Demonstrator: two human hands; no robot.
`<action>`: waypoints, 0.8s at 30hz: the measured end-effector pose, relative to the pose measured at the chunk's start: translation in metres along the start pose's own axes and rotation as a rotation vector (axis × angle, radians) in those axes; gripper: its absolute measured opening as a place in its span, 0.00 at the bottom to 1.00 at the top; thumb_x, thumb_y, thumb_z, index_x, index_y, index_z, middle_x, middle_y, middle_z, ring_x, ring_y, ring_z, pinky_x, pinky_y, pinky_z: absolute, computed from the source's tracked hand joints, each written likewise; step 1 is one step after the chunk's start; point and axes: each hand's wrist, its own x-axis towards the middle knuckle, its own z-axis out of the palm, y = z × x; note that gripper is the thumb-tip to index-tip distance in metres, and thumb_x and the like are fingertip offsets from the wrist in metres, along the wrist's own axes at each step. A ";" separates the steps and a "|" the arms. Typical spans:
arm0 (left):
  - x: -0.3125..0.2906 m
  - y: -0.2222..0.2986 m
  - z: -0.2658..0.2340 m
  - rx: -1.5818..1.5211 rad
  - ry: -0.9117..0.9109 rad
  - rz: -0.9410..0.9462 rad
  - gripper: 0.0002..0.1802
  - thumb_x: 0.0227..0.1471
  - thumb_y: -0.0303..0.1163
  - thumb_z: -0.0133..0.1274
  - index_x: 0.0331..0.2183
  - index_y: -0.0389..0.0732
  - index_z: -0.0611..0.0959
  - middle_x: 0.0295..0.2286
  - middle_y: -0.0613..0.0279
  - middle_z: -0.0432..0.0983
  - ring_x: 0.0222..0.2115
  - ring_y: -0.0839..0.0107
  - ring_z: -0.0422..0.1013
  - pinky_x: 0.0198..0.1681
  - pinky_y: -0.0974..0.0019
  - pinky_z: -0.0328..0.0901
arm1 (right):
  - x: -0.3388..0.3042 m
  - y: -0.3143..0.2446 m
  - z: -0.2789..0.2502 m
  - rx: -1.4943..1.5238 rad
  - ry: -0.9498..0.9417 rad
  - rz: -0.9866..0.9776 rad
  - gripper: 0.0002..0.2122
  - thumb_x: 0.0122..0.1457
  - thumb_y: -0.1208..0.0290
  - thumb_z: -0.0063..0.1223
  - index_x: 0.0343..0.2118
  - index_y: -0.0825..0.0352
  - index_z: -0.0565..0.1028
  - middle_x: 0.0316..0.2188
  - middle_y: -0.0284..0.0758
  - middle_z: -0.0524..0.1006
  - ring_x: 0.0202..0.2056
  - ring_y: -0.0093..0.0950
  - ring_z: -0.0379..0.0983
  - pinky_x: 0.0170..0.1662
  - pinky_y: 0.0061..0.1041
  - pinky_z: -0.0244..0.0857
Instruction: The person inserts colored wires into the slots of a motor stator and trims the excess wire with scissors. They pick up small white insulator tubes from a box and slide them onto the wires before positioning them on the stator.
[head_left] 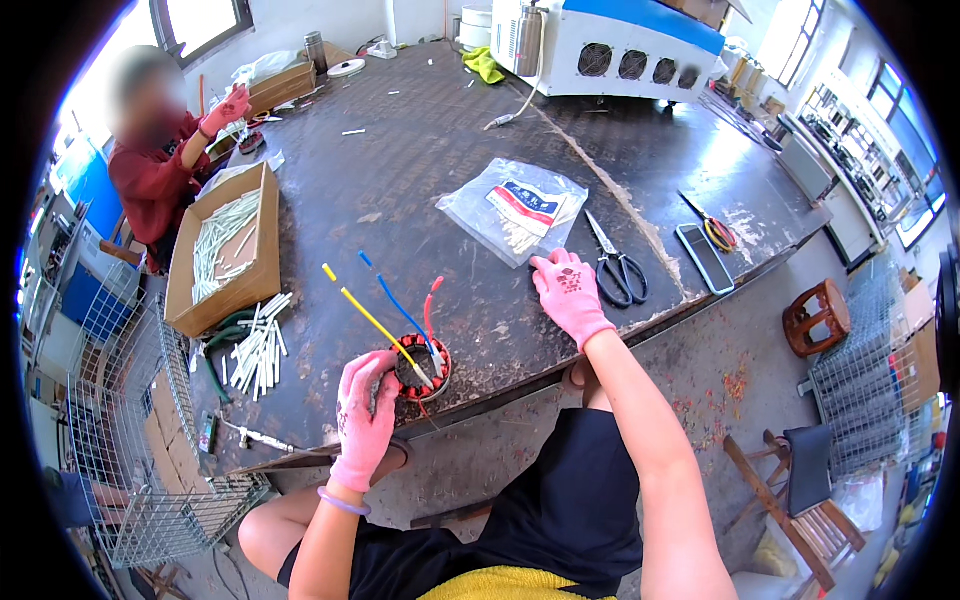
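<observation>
Two pink-gloved hands work at the near edge of the dark workbench (420,150). The left hand (366,415) curls around the left side of a small motor stator (424,368), a round metal ring wound with copper, which sits at the near edge of the bench; the fingers are closed on its rim. Three leads rise from it toward the far left: a yellow wire (365,312), a blue wire (395,296) and a red wire (431,305). The right hand (570,292) lies flat and open, holding nothing, palm down just near a clear plastic bag of white sleeves (515,210), with black scissors (618,268) just to its right.

By its look the stator is dense and rigid, probably heavy for its size, so the outer iron rim seems the safe hold. Its windings and floppy leads look easily damaged.
</observation>
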 end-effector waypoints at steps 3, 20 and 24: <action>0.000 -0.003 0.000 0.059 -0.034 0.017 0.16 0.53 0.17 0.52 0.45 0.38 0.80 0.46 0.55 0.74 0.47 0.58 0.71 0.51 0.61 0.67 | 0.006 -0.003 0.003 -0.022 -0.011 -0.008 0.16 0.61 0.62 0.50 0.51 0.57 0.75 0.42 0.37 0.74 0.45 0.37 0.72 0.46 0.41 0.67; 0.039 -0.032 -0.036 -0.120 0.088 -0.208 0.14 0.57 0.22 0.53 0.46 0.37 0.79 0.41 0.61 0.76 0.41 0.76 0.72 0.45 0.70 0.67 | 0.076 -0.008 0.008 -0.271 -0.521 -0.023 0.26 0.66 0.67 0.35 0.68 0.51 0.55 0.43 0.41 0.81 0.41 0.37 0.81 0.41 0.41 0.72; 0.129 -0.033 -0.014 0.251 -0.216 -0.023 0.20 0.55 0.27 0.55 0.51 0.44 0.78 0.48 0.57 0.74 0.41 0.65 0.75 0.47 0.64 0.69 | 0.058 -0.013 -0.009 -0.288 -0.463 0.001 0.28 0.65 0.71 0.37 0.69 0.52 0.55 0.40 0.37 0.82 0.38 0.34 0.82 0.37 0.39 0.72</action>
